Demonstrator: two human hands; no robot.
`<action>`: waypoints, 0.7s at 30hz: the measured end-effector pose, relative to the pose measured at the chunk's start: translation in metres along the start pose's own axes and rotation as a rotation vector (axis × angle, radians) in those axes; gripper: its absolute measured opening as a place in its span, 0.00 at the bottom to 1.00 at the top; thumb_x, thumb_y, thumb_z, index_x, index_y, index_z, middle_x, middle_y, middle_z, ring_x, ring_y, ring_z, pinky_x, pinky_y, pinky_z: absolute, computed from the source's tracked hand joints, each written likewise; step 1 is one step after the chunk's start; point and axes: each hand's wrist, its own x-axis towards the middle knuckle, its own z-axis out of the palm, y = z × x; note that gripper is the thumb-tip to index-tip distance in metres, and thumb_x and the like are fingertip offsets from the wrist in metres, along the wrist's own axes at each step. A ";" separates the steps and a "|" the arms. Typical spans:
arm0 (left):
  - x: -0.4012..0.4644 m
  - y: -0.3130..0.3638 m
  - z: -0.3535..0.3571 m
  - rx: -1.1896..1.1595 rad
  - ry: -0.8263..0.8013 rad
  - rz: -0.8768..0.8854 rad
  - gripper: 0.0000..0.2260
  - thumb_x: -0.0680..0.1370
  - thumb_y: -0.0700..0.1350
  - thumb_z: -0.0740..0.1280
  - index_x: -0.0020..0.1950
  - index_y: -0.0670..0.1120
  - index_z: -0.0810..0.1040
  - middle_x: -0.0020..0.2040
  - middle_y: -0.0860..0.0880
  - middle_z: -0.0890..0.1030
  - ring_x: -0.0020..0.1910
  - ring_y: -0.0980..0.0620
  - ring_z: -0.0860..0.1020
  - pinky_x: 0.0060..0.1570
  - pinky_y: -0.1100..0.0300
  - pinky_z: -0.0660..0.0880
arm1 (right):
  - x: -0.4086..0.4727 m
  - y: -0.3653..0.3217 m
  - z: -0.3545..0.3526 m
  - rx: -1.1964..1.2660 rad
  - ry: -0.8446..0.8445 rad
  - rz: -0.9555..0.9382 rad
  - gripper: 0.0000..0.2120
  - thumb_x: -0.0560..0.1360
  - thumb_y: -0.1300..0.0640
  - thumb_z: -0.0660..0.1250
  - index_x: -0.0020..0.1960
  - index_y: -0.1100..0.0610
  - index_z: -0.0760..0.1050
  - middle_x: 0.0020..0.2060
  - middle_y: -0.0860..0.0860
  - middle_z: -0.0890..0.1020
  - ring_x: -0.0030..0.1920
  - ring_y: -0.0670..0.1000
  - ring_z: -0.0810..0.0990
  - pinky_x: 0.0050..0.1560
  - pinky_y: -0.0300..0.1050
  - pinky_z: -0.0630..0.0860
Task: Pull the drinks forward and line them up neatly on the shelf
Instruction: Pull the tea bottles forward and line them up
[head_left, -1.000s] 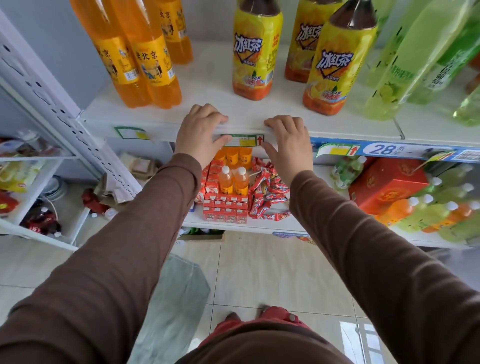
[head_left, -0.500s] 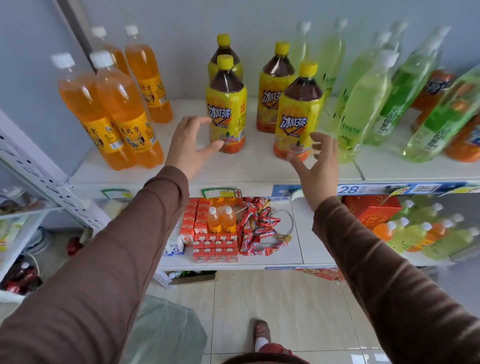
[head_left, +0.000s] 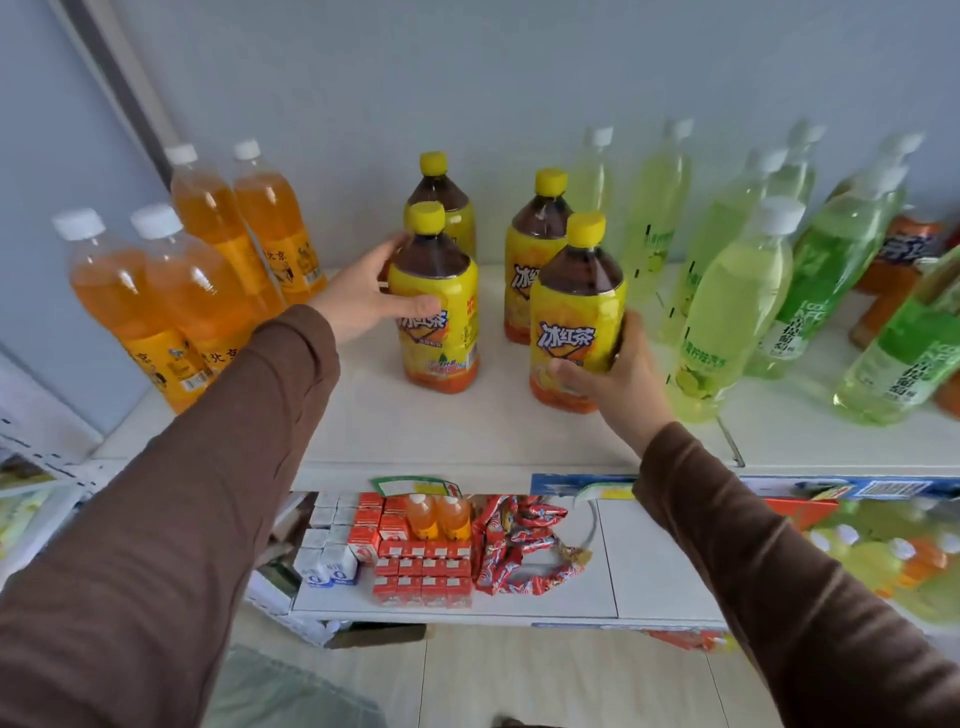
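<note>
Four yellow-labelled iced tea bottles stand mid-shelf on the white upper shelf (head_left: 467, 431). My left hand (head_left: 363, 296) grips the front left tea bottle (head_left: 436, 312) from its left side. My right hand (head_left: 618, 379) wraps the lower right side of the front right tea bottle (head_left: 574, 317). Two more tea bottles (head_left: 540, 244) stand behind them near the wall. Both front bottles are upright and set back from the shelf's front edge.
Orange soda bottles (head_left: 156, 306) crowd the shelf's left; pale green bottles (head_left: 727, 312) and green-labelled ones (head_left: 836, 280) fill the right. A thin wire divider (head_left: 730, 441) lies right of the tea. Below, a lower shelf (head_left: 602, 551) holds red cartons, small bottles and red candy packs.
Both hands rose from the shelf's front edge, reached in, and closed on the two front tea bottles. The camera view tilted upward toward the bottles.
</note>
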 end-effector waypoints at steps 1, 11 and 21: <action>0.001 0.003 0.002 0.000 -0.002 0.009 0.47 0.61 0.52 0.80 0.77 0.49 0.64 0.68 0.50 0.77 0.62 0.59 0.79 0.54 0.65 0.78 | 0.002 -0.001 0.000 -0.002 -0.019 -0.003 0.41 0.61 0.38 0.77 0.67 0.51 0.64 0.58 0.52 0.80 0.54 0.56 0.81 0.53 0.61 0.81; -0.005 0.014 0.011 -0.068 0.195 -0.030 0.27 0.68 0.51 0.79 0.65 0.49 0.77 0.54 0.52 0.85 0.50 0.54 0.85 0.45 0.62 0.80 | 0.019 -0.023 0.006 0.331 -0.174 0.143 0.29 0.65 0.57 0.82 0.61 0.58 0.73 0.52 0.53 0.85 0.49 0.54 0.86 0.47 0.48 0.84; -0.017 0.030 -0.009 -0.002 0.134 -0.243 0.23 0.68 0.64 0.74 0.57 0.52 0.83 0.47 0.50 0.87 0.47 0.48 0.85 0.47 0.54 0.81 | 0.021 -0.052 0.009 0.504 -0.463 0.249 0.29 0.65 0.46 0.76 0.63 0.55 0.77 0.51 0.52 0.88 0.50 0.54 0.87 0.49 0.47 0.82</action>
